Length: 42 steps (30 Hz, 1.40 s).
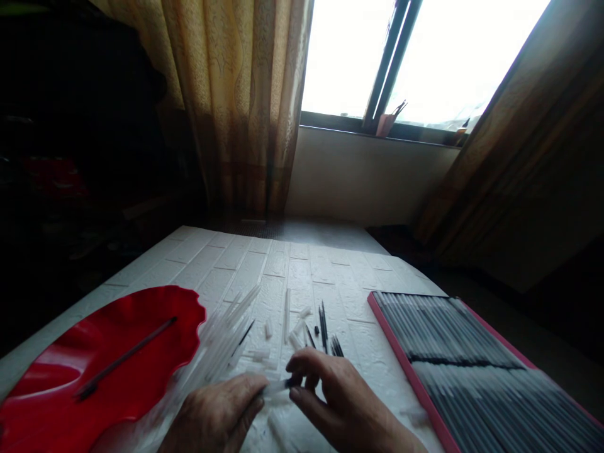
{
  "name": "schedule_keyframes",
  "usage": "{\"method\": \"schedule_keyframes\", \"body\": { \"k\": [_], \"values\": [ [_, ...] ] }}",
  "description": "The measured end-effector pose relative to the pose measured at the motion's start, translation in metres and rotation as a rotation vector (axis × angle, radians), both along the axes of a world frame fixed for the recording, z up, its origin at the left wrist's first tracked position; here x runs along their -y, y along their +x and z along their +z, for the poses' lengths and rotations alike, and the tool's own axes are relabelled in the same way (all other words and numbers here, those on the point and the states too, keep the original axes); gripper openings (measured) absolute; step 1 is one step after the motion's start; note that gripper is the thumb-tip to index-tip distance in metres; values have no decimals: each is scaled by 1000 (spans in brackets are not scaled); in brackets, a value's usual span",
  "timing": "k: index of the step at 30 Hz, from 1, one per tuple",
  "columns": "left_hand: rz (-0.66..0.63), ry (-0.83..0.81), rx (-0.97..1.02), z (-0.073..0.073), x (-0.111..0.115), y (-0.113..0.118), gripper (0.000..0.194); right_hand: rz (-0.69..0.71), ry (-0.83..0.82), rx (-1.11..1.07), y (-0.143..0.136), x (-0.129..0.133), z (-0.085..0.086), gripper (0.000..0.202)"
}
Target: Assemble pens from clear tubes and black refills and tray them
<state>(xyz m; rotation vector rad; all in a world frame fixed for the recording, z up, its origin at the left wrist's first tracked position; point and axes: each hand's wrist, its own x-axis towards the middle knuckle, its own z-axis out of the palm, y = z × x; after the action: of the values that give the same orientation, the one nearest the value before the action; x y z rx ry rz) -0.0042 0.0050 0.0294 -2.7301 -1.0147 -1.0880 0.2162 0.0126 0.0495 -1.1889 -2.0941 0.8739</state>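
My left hand [217,412] is closed around a translucent pen barrel [276,387] at the bottom middle. Thumb and fingers of my right hand [342,393] pinch a small black pen part [293,380] at the barrel's right end; motion blur hides whether it is in the barrel or only against it. Beside my left hand lies a loose pile of long clear tubes [221,336]. Beyond my right hand are thin black refills [323,324], a small black piece [316,330] and short clear pieces [297,333].
A red scalloped dish [155,308] on the left holds one dark, slim pen [127,355]. To the right, a pink-edged box [396,343] is packed with two rows of pens [448,327]. The white brick-patterned table [292,258] reaches back toward a curtain [245,113] and window.
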Motion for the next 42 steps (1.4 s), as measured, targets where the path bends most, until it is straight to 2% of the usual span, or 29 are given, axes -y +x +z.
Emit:
{"method": "schedule_keyframes", "body": {
  "k": [3,9,13,18,24,31,37,42],
  "values": [
    [5,-9,-2,-1,0,-1,28,13,31,-17,1,-1,-5,12],
    [-5,-21,-27,-6,-2,-4,30,-14,77,112,-2,-2,-8,7],
    [-11,-30,-62,-6,0,-4,32,-32,129,205,-4,-1,-8,15],
    [-37,-16,-1,-3,1,-2,30,-28,169,251,-6,-2,-9,32],
    [-44,-3,20,-1,1,-2,31,13,37,195,-8,-2,-14,42],
    [-63,-56,30,-5,0,-4,29,-2,37,164,-8,-3,-18,48],
    [-15,-17,-2,-3,0,-2,30,-7,50,170,-7,-2,-12,40],
    [2,-15,12,-1,0,-3,30,-51,86,109,-2,-1,-3,12]
  ]
}}
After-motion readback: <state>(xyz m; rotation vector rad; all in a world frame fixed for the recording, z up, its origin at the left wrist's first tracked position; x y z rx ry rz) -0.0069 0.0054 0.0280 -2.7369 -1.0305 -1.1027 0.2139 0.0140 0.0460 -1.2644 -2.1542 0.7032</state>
